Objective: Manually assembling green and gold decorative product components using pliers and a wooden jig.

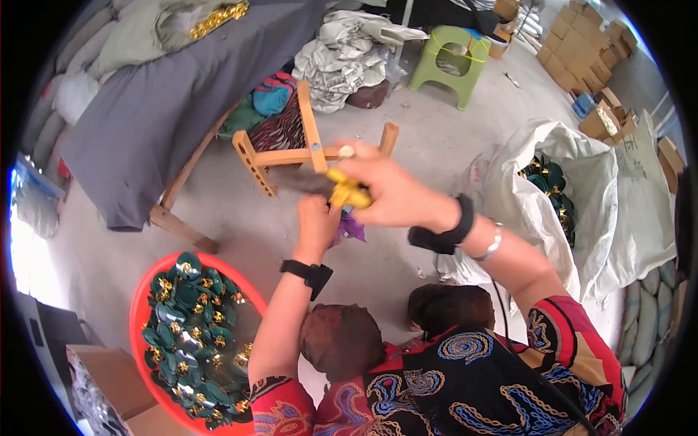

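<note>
My right hand [389, 187] is closed around a bright yellow object with a dark part [349, 191], smeared by motion, so its kind is unclear. A ring shows on that hand. Close below and left of it, my left hand [318, 220] has its fingers pinched together; what they hold, if anything, is hidden. A purple scrap [352, 228] shows just beneath the two hands. Both hands are in front of a wooden frame stand [280, 157], near its crossbar.
To the left stands a red tub [138, 312] of green discs with gold pieces. A white woven sack [592, 182] at right holds similar parts. A grey-draped table [174, 102] stands far left; a green stool [465, 65] and cardboard boxes [578, 43] are behind.
</note>
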`<act>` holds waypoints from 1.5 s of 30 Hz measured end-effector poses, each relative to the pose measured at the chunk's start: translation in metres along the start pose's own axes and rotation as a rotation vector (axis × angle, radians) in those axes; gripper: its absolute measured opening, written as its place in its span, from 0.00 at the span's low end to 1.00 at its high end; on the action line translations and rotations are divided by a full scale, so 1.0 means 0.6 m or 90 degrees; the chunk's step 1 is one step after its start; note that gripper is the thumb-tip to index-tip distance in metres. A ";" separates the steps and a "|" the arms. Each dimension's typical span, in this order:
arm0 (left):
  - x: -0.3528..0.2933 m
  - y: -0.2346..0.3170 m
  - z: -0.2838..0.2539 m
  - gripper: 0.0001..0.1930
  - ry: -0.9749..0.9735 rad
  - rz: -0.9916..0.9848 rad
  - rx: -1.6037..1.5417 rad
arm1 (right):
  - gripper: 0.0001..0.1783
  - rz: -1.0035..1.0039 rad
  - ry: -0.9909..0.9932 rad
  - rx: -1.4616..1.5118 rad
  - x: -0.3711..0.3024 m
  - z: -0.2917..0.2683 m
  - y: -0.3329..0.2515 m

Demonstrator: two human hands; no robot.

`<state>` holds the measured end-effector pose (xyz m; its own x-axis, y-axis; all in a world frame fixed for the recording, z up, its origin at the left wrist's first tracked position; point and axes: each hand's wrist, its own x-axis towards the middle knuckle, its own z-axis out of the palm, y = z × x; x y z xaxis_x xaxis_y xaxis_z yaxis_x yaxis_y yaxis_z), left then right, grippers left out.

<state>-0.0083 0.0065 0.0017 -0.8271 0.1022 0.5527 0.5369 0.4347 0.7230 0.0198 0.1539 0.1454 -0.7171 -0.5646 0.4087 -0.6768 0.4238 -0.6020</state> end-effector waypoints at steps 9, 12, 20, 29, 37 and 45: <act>0.037 0.092 -0.049 0.16 -0.040 -0.211 -0.261 | 0.16 0.285 0.477 0.104 -0.100 -0.054 0.036; 0.108 0.255 -0.042 0.17 -0.157 -0.189 -0.367 | 0.18 0.364 0.513 0.178 -0.131 -0.027 0.042; 0.201 0.478 0.092 0.32 -0.346 -0.001 -0.571 | 0.16 0.134 0.517 0.172 -0.163 -0.001 0.022; 0.037 0.143 -0.234 0.22 0.044 -0.191 -0.165 | 0.16 0.402 0.378 0.300 -0.162 -0.012 -0.008; -0.368 -0.043 -0.473 0.13 0.108 -0.486 0.449 | 0.20 0.326 0.285 0.391 -0.149 0.043 0.019; -0.433 -0.070 -0.387 0.19 -0.040 -0.420 0.800 | 0.18 0.351 0.280 0.365 -0.146 0.039 0.002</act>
<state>0.2229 -0.2460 -0.0762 -0.8876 -0.4040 0.2212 -0.4194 0.9074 -0.0255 0.0858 0.1875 0.0929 -0.9931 -0.0152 0.1160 -0.1168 0.0702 -0.9907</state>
